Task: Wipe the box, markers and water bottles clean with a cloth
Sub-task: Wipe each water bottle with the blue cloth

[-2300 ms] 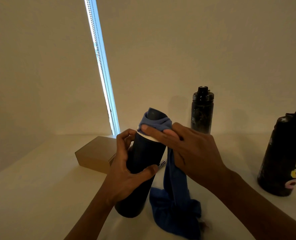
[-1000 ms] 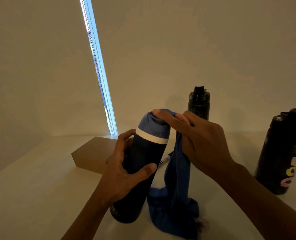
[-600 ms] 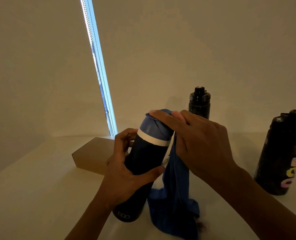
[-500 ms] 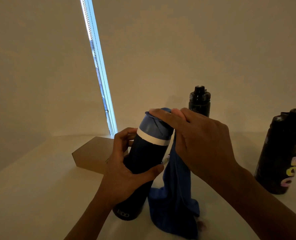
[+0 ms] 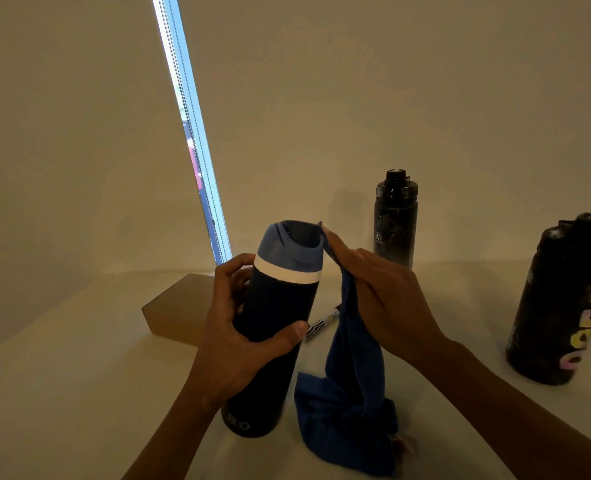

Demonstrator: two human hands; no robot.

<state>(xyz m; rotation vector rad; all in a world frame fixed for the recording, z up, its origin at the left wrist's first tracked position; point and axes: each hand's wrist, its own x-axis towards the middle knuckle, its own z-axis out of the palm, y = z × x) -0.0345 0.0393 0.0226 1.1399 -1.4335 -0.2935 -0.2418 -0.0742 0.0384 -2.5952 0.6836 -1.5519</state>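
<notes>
My left hand (image 5: 238,337) grips a dark navy water bottle (image 5: 273,306) with a white band and a light blue lid, tilted slightly on the white table. My right hand (image 5: 384,299) holds a blue cloth (image 5: 349,403) against the right side of the lid; the cloth hangs down and bunches on the table. A marker (image 5: 321,322) shows between the bottle and the cloth. Behind my left hand lies a brown cardboard box (image 5: 176,313). A slim black bottle (image 5: 395,220) stands at the back, and a wide black bottle (image 5: 564,306) with coloured lettering stands at the right.
The white table (image 5: 62,393) meets a plain wall at the back. A bright vertical gap with a bead chain (image 5: 193,133) runs down the wall behind the box.
My right hand slid the cloth off the top of the lid to its right side, uncovering the lid. The left hand kept its grip on the bottle.
</notes>
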